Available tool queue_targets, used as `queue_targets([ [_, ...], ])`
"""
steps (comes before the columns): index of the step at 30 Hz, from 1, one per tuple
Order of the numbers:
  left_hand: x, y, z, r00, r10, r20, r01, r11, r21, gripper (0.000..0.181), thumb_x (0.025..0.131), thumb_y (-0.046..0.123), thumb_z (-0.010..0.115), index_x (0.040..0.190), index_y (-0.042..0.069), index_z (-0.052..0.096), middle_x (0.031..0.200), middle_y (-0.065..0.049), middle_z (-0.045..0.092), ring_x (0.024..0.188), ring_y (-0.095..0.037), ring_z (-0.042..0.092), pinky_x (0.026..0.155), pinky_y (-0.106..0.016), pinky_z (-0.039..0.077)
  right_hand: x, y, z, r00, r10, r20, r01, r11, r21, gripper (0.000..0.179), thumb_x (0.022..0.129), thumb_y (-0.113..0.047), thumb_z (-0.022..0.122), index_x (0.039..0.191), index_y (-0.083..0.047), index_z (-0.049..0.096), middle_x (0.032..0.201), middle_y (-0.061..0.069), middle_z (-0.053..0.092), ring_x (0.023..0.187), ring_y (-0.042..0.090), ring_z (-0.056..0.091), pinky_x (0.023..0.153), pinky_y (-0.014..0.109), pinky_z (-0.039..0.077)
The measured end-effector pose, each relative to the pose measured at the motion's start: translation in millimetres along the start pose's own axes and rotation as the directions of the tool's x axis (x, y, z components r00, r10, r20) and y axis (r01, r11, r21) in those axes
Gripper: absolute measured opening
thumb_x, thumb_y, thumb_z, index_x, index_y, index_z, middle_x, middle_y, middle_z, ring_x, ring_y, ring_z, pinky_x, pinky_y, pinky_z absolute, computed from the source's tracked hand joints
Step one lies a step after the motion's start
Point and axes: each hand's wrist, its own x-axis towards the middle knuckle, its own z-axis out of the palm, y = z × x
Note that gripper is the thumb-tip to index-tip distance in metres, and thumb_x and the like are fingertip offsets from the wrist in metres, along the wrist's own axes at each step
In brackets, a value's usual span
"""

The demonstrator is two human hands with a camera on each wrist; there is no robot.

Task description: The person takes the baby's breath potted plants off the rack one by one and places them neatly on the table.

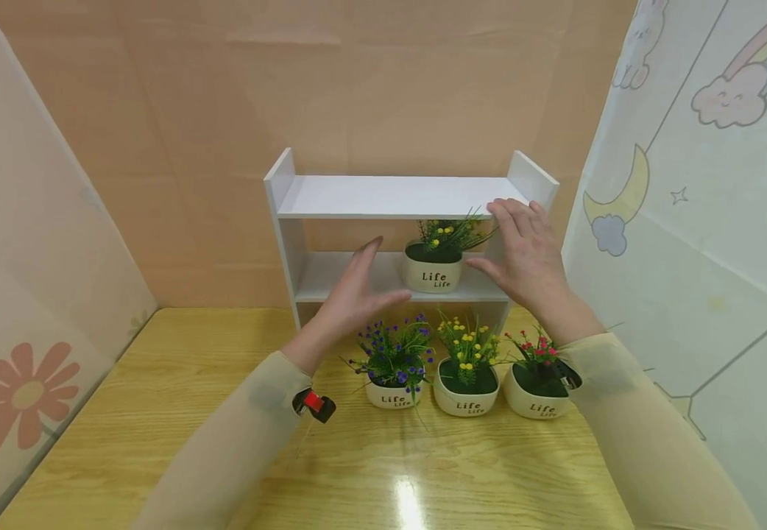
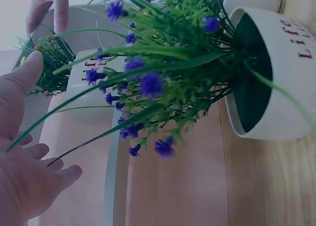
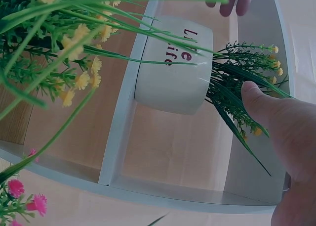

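Observation:
A white flowerpot (image 1: 433,276) marked "Life", with small yellow flowers and long green leaves, stands on the middle board of a white shelf unit (image 1: 390,195). My left hand (image 1: 353,294) is spread to the left of this pot and apart from it, holding nothing. On the other side, my right hand (image 1: 525,254) is at the unit's right end, fingertips by the top board's front edge. Its thumb (image 3: 254,95) is near the pot's leaves; whether they touch, I cannot tell. In the left wrist view, purple flowers (image 2: 150,85) partly cover the left hand.
On the wooden table (image 1: 211,383), in front of the unit, stand three more white pots: one with purple flowers (image 1: 393,396), one with yellow flowers (image 1: 466,401), and one with pink flowers (image 1: 536,405) under my right forearm. Printed wall panels (image 1: 701,221) flank the table.

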Motion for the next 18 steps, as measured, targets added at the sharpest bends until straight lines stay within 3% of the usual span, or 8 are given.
queue_targets([
  [18, 40.6, 6.7, 11.4, 0.994, -0.043, 0.096, 0.042, 0.999, 0.011, 0.115, 0.098, 0.047, 0.086, 0.178, 0.011, 0.011, 0.183, -0.016, 0.016, 0.166, -0.034, 0.025, 0.13, -0.054, 0.034, 0.0, -1, -1, 1.0, 0.0, 0.016, 0.0, 1.0, -0.008, 0.099, 0.088, -0.036, 0.097, 0.161, 0.001, 0.041, 0.16, 0.028, 0.047, 0.153, 0.047, 0.039, 0.137, 0.05, 0.009],
])
